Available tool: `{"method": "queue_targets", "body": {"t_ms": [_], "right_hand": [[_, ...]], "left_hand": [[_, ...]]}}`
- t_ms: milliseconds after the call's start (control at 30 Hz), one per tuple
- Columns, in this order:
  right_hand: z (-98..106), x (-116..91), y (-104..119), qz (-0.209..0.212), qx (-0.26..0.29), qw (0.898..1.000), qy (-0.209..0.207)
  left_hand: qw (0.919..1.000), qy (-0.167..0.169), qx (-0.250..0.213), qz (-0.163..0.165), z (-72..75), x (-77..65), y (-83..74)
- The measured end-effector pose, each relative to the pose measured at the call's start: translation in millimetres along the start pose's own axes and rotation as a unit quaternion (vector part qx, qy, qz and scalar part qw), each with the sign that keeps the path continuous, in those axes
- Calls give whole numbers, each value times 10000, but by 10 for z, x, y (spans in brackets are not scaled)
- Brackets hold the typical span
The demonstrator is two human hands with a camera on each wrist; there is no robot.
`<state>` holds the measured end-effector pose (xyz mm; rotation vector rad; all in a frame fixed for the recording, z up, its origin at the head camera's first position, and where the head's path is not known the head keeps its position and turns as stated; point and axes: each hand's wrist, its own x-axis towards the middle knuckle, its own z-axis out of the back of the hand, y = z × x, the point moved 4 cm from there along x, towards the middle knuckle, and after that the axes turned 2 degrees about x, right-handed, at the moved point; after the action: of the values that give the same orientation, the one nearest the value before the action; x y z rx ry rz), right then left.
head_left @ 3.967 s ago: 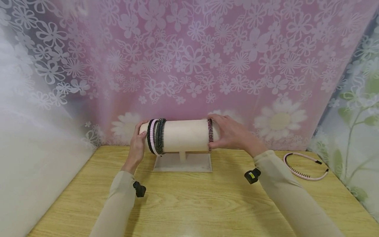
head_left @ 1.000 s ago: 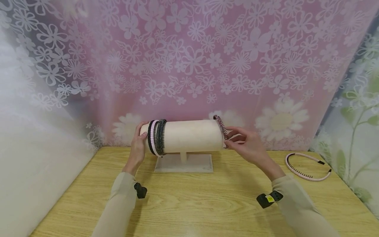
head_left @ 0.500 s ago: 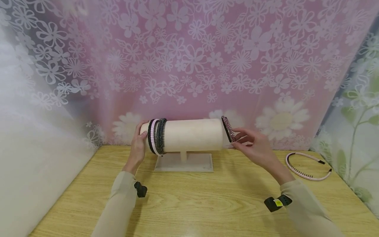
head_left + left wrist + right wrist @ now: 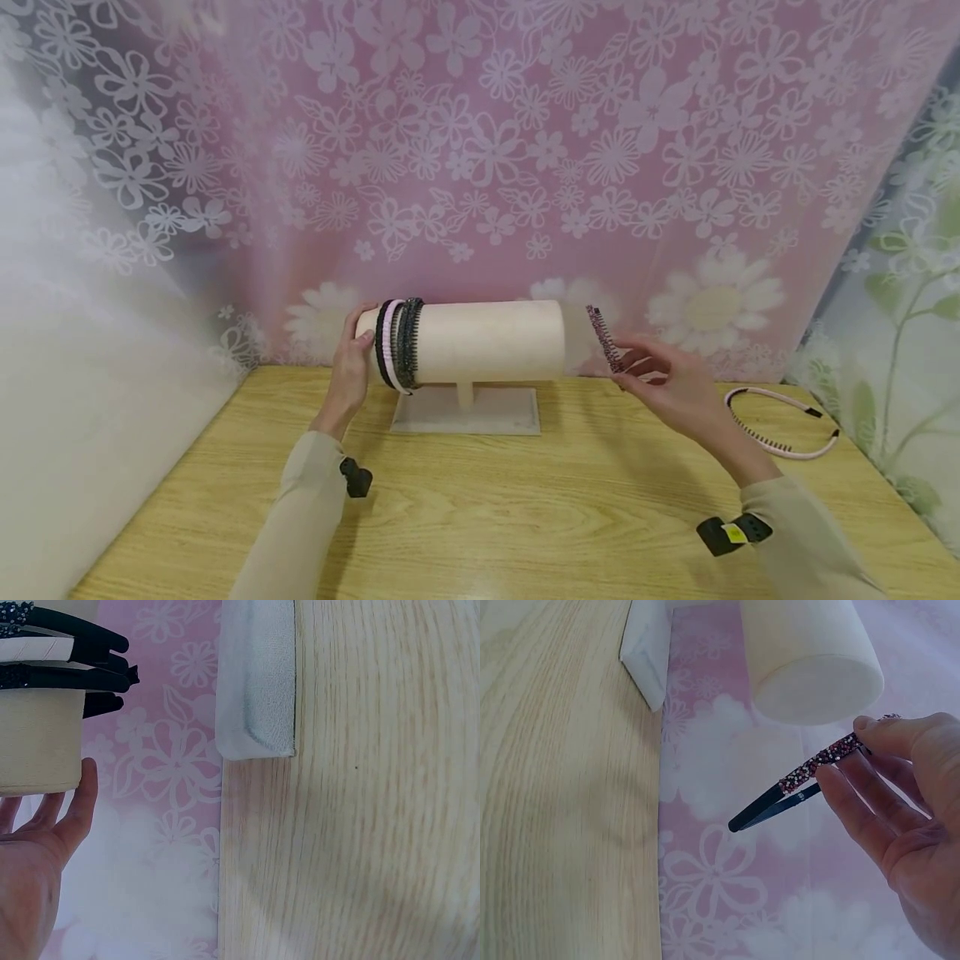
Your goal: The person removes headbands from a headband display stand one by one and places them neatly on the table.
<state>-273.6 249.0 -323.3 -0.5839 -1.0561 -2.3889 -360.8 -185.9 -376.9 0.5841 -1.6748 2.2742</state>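
Beige sleeves (image 4: 288, 517) with black wrist cameras (image 4: 356, 477) reach over the near wood-grain tabletop (image 4: 480, 508). Farther, at right, lies a pale pink toothed headband (image 4: 802, 455). Left of it, the right hand (image 4: 678, 387) pinches a glittery reddish headband (image 4: 604, 340) above the table, just right of, and apart from, the cream display roll (image 4: 491, 342). The left hand (image 4: 348, 379) clasps the roll's left end beside black (image 4: 380, 346), pink (image 4: 387, 340) and dark glittery headbands (image 4: 410, 342) fitted over it. A floral curtain (image 4: 480, 125) hangs at the far side.
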Motion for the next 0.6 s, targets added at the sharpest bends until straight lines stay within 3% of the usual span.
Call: {"method": "queue_targets", "body": {"t_ms": [600], "right_hand": [[152,-268,-144,-107,-211,9997,-7]], "left_hand": [[9998,-2,-81,168,0,5,13]]}}
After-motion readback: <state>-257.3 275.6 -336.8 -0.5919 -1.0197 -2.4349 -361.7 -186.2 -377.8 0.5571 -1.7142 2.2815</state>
